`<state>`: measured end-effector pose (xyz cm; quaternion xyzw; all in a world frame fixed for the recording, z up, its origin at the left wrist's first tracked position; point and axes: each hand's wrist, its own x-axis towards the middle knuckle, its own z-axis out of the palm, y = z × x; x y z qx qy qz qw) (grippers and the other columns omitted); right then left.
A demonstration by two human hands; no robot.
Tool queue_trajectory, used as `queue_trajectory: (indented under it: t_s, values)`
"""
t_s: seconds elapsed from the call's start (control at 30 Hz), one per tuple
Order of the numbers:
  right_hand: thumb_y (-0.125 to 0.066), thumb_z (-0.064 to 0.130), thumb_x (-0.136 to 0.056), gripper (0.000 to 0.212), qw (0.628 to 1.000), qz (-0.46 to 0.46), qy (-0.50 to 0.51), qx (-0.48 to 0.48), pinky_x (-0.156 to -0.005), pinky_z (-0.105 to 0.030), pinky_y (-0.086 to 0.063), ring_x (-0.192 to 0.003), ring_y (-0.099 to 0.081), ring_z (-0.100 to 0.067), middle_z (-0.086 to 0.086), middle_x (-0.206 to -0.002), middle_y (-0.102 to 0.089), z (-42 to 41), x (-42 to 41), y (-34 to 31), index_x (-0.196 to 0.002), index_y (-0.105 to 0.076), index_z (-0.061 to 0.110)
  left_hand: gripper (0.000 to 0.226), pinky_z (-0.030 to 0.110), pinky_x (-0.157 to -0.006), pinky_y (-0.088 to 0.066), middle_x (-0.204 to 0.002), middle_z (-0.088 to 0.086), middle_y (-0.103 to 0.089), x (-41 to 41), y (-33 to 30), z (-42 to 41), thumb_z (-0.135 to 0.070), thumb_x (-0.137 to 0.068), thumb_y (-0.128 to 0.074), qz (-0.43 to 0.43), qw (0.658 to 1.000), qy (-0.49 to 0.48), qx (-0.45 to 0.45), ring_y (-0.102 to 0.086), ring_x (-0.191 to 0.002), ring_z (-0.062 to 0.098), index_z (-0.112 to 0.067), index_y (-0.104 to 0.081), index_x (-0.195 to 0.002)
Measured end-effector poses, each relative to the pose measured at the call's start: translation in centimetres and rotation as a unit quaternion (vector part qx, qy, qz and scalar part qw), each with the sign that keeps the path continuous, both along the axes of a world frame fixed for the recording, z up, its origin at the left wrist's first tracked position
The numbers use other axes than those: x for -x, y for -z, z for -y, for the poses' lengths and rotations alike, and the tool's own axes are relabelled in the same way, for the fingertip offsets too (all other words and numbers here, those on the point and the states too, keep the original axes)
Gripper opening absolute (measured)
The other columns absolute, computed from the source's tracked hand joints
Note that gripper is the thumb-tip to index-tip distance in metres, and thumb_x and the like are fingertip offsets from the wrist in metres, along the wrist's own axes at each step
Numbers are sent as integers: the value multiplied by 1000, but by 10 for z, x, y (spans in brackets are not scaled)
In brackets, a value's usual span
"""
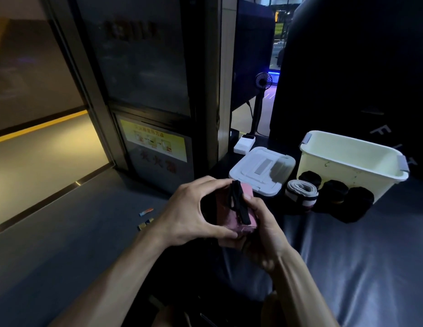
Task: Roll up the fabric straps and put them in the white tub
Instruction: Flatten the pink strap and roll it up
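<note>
Holding: pink strap roll (238, 208), squeezed between left hand (194, 213) and right hand (264, 232), well short of the tub (352, 159)
Waiting: rolled straps (333, 197), right against tub front
Lid (262, 169): just left of tub

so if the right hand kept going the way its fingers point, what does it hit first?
Likely the white lid, lying flat just beyond the pink strap roll that the right hand holds with the left hand. Depth is unclear, so it might pass over it.
</note>
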<state>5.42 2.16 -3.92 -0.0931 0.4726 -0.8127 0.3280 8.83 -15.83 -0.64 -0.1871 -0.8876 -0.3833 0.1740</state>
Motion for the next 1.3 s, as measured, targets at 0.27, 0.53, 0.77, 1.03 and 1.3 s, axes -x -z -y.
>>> queue_trajectory:
  t_s: [0.27, 0.53, 0.77, 1.03, 1.3]
  values:
    - [-72, 45, -73, 43, 997, -60, 51, -10, -73, -36, -52, -82, -65, -22, -10, -95, -70, 3, 4, 6, -104, -79, 17, 100, 17, -112, -37, -143, -22, -52, 0, 3, 0, -57, -64, -90, 71, 997, -8, 5, -45, -135, -7, -33, -46, -150]
    - [-75, 39, -82, 33, 966, -184, 160, -86, -75, -49, -57, -82, -66, -27, -12, -85, -66, 9, 6, 17, -95, -65, 11, 17, 32, -71, -52, -91, -14, -59, -7, 22, -3, -34, -81, -82, -90, 982, -168, -16, -62, -86, 8, -27, -66, -81]
    - [-78, 46, -76, 53, 961, -201, 153, -109, -81, -48, -58, -89, -68, -25, -15, -95, -70, 12, 10, 23, -112, -65, 9, 12, 27, -76, -51, -94, -13, -61, -5, 31, 0, -31, -84, -76, -77, 985, -157, -11, -63, -89, 7, -24, -66, -84]
    - [-82, 45, -68, 76, 973, -132, 173, -77, -86, -50, -59, -107, -69, -43, -24, -120, -68, 14, 15, 28, -128, -57, 5, 14, 22, -62, -49, -93, 5, -68, -9, 5, 12, -20, -89, -68, 147, 805, 1, -575, -62, -79, 12, -8, -66, -96]
    - [-89, 54, -57, 72, 997, -35, 51, 48, -85, -42, -52, -92, -67, -32, -19, -107, -70, 19, 3, 16, -114, -75, 12, 10, 17, -38, -20, -55, -10, -32, -6, 23, 6, -24, -98, -54, 266, 765, -39, -586, -26, -39, 3, -18, -51, -90]
